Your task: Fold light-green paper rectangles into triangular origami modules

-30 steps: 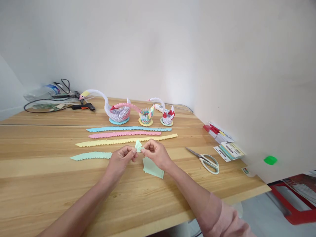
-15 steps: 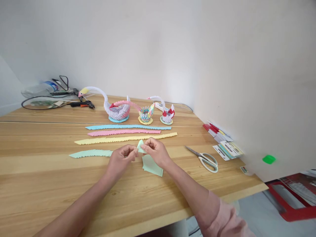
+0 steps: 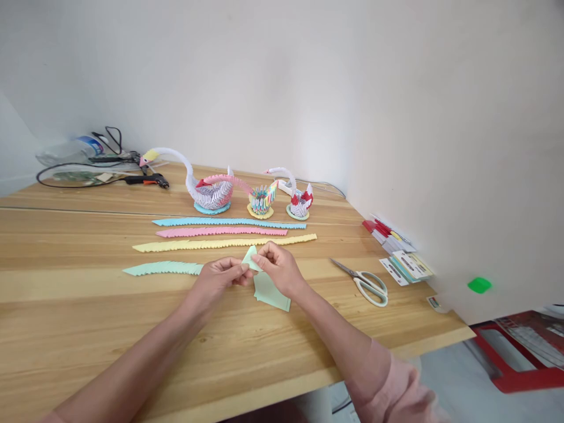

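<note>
Between my two hands is a small folded piece of light green paper (image 3: 249, 256), raised over the table. My left hand (image 3: 221, 278) pinches its lower left side. My right hand (image 3: 278, 267) grips its right side between thumb and fingers. Just below the right hand lie flat light green paper sheets (image 3: 272, 292), partly covered by it. A row of folded green paper pieces (image 3: 163, 268) runs up to my left hand, which hides its right end. Beyond lie a yellow row (image 3: 224, 242), a pink row (image 3: 220, 232) and a blue row (image 3: 229, 222).
Scissors (image 3: 370, 286) lie to the right, near packs of paper (image 3: 408, 267) by the wall. Behind the rows stand a large paper swan (image 3: 214, 197), a multicoloured one (image 3: 261, 202) and a small one (image 3: 301, 204). A glue gun (image 3: 147, 179) and a plastic bottle (image 3: 70, 150) lie back left.
My left hand has moved in against the folded green paper and now holds its lower edge more closely. The view has shifted slightly.
</note>
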Demonstrator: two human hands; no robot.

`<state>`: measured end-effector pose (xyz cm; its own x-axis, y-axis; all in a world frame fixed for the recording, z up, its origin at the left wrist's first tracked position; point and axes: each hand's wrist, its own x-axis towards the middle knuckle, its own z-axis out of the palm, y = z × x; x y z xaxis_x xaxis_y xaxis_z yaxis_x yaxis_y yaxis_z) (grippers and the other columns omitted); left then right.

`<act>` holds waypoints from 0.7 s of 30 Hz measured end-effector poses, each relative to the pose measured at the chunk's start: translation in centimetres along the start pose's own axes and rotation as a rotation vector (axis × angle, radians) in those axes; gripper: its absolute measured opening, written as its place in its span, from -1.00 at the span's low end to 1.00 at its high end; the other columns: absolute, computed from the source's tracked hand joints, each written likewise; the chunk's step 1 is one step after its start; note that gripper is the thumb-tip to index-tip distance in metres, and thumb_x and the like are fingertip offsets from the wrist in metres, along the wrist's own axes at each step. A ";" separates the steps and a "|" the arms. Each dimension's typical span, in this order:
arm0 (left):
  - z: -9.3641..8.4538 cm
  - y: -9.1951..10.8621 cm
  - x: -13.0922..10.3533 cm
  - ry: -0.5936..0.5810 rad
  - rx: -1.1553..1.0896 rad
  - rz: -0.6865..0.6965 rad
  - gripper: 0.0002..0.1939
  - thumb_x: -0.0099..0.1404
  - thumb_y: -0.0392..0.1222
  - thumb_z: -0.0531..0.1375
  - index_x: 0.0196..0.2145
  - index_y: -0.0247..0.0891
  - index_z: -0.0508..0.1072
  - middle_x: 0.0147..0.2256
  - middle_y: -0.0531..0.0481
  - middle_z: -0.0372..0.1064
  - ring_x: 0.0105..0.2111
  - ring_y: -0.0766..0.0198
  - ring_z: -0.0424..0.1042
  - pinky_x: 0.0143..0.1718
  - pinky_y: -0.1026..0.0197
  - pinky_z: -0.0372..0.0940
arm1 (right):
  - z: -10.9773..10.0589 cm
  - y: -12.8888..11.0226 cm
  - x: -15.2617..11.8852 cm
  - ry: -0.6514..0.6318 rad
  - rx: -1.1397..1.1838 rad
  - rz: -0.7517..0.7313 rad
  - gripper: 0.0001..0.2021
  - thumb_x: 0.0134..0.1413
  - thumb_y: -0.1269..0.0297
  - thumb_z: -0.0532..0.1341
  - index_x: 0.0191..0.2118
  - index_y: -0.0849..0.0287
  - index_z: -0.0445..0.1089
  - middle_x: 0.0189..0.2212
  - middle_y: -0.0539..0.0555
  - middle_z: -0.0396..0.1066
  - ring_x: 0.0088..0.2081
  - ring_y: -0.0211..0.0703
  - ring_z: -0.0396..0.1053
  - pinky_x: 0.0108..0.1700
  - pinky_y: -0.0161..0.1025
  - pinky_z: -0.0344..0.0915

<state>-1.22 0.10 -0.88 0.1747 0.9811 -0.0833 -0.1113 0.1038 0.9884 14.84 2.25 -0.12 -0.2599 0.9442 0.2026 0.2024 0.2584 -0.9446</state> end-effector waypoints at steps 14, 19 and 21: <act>0.3 0.6 -0.2 0.019 -0.098 -0.043 -0.80 -0.01 -0.07 0.28 -0.55 -0.28 0.46 -0.47 -0.06 0.47 -0.48 0.25 0.41 -0.38 0.22 0.30 | 0.1 -0.3 -0.1 0.024 -0.060 -0.010 -0.81 -0.01 0.21 0.14 -0.50 0.16 0.15 -0.58 -0.10 0.15 -0.53 -0.34 0.11 -0.48 -0.37 0.07; 0.4 0.6 -0.2 0.025 -0.167 -0.075 -0.80 -0.04 -0.09 0.31 -0.55 -0.29 0.47 -0.48 -0.04 0.49 -0.48 0.26 0.43 -0.35 0.21 0.30 | 0.1 -0.3 0.0 0.036 -0.083 -0.027 -0.80 -0.03 0.22 0.14 -0.52 0.15 0.13 -0.58 -0.10 0.14 -0.54 -0.34 0.09 -0.48 -0.36 0.06; 0.3 0.4 -0.1 0.018 -0.183 -0.074 -0.81 -0.03 -0.11 0.31 -0.54 -0.29 0.48 -0.48 -0.02 0.50 -0.48 0.27 0.44 -0.34 0.22 0.29 | 0.2 -0.3 0.0 0.040 -0.088 -0.039 -0.80 -0.03 0.23 0.14 -0.53 0.15 0.12 -0.58 -0.11 0.14 -0.54 -0.35 0.08 -0.48 -0.36 0.06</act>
<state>-0.97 -0.01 -0.43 0.1717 0.9722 -0.1592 -0.2752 0.2025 0.9398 14.63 2.09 0.14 -0.2315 0.9400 0.2507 0.2758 0.3105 -0.9097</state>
